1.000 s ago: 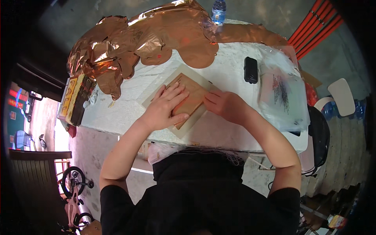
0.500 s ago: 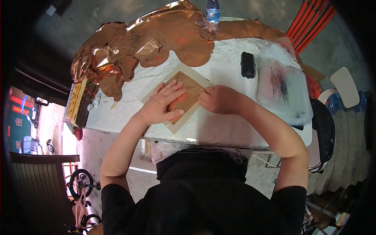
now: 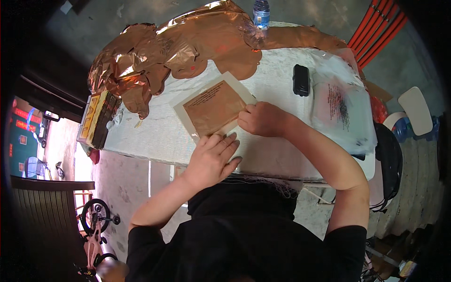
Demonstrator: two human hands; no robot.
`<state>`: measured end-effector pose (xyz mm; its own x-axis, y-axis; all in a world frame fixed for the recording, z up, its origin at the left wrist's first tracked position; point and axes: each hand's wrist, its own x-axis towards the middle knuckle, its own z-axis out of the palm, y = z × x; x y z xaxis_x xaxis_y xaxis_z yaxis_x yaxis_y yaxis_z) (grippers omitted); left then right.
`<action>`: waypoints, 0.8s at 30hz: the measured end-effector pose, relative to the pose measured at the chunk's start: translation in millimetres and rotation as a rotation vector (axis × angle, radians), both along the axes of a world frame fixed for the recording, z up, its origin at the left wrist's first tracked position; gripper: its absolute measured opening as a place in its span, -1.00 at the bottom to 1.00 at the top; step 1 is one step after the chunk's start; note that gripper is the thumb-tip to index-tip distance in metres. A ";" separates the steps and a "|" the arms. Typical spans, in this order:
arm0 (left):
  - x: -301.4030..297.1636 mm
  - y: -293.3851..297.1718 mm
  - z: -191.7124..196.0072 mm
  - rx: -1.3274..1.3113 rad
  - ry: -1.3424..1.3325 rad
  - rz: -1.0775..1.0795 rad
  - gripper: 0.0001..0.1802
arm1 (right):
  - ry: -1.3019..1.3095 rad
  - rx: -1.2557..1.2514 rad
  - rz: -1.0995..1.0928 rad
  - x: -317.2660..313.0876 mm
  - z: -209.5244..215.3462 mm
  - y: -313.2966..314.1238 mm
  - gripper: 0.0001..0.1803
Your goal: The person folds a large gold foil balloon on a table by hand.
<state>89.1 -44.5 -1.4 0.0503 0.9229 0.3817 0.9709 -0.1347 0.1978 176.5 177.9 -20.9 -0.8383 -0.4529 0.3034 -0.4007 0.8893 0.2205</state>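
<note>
Flat plastic packet point(image 3: 213, 107), 1 item, copper-brown panel within a pale translucent border, dark print along the upper edge; lying askew on the table, between and just beyond the hands. Left hand point(image 3: 212, 157): palm down at the packet's near corner, fingers straight and close together, thumb apart, fingertips at the border. Right hand point(image 3: 264, 120): fingers curled in at the packet's right-hand edge; fingertips hidden, so whether they pinch the border cannot be told. Table point(image 3: 159, 131): white textured cover. Beyond the packet, along the far side: copper-coloured foil sheeting point(image 3: 206, 44), crinkled, shiny, with rounded lobes. At the far edge, 1 clear water bottle point(image 3: 261, 15), upright. To the right: 1 black oblong case point(image 3: 301, 81), then clear plastic bags point(image 3: 339, 108), printed, in a pile. At the left end: 1 yellow and brown box point(image 3: 94, 120). Off the table, right: red poles point(image 3: 379, 33), 1 black bag point(image 3: 389, 162). Off the table, lower left: 1 small pink bicycle point(image 3: 95, 242) on the floor.
</note>
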 end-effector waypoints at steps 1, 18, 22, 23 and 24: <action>2.1 -1.2 -1.6 0.009 0.010 0.032 -0.57 | 0.005 -0.004 -0.006 -0.5 0.7 -0.5 -0.91; 14.8 6.3 -4.5 -0.023 -0.040 0.200 -0.46 | 0.058 0.064 -0.023 -9.9 2.9 0.1 -0.93; 1.4 -2.9 -3.6 0.079 -0.202 0.115 -0.66 | 0.132 0.109 -0.018 -6.2 -0.2 -0.1 -0.92; -4.6 -5.3 -0.6 0.110 -0.216 0.151 -0.74 | 0.153 0.099 -0.006 -6.3 -0.4 0.3 -0.92; -13.2 -7.8 1.7 0.110 -0.217 0.154 -0.74 | 0.152 0.098 -0.004 -5.4 -0.9 -0.3 -0.92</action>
<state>75.8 -52.2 0.3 -0.1810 0.8659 0.4664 0.9181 -0.0213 0.3958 171.1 177.6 -21.8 -0.7878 -0.4834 0.3817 -0.3526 0.8621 0.3641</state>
